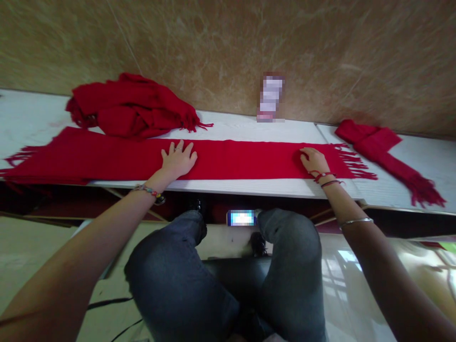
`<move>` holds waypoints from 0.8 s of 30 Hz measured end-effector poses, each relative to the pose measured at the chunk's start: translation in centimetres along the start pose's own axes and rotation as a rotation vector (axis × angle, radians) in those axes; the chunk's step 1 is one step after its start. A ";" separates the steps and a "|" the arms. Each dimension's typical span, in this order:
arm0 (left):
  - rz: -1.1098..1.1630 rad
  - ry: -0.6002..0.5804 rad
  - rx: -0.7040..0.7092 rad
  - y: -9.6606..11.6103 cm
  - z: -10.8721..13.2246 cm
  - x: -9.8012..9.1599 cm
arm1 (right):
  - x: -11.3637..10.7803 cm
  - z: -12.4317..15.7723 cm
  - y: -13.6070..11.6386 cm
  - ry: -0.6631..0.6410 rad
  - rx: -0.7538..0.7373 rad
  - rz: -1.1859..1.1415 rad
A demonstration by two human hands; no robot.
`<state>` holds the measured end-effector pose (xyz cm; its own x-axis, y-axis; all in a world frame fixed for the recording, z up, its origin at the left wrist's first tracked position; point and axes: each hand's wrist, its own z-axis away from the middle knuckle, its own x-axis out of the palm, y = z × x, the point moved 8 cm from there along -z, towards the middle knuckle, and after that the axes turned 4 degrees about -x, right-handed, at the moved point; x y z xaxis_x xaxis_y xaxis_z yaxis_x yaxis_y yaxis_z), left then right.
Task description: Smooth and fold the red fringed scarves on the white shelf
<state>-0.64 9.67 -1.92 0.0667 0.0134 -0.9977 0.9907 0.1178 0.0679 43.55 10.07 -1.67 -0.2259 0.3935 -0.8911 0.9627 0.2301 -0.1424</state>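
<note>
A long red scarf [228, 159] lies stretched out on the white ledge, with fringe at both ends. Toward the left part of it, my left hand [178, 160] rests flat with fingers spread, a ring on one finger. My right hand [315, 160] is on the scarf close to its right fringe, fingers bent and bunched together against the cloth. Behind the scarf's left half sits a crumpled heap of red scarves [131, 107]. Off to the right, another red scarf [384, 147] lies folded over itself, its fringe near the ledge's front edge.
The white ledge [231, 124] runs along a brown marbled wall [213, 52]. A blurred-out pale label or packet [271, 95] is by the wall. Below the ledge are my knees [292, 247], a lit phone-like screen [241, 218] and the shiny floor [342, 270].
</note>
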 end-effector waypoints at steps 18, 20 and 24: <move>-0.013 0.046 0.068 0.7 0.5 -0.9 | -0.1 0.1 0.0 -0.011 0.016 -0.009; -0.057 0.073 0.176 2.5 0.6 -1.7 | -0.5 -0.3 -0.9 -0.006 -0.009 -0.011; 0.028 0.000 0.247 6.9 0.4 -2.3 | -1.2 -1.9 -5.8 -0.027 -0.137 -0.055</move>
<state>6.07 10.06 0.83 0.0942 0.0136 -0.9955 0.9875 -0.1286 0.0917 37.97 9.98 1.03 -0.2720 0.3528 -0.8953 0.9191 0.3708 -0.1331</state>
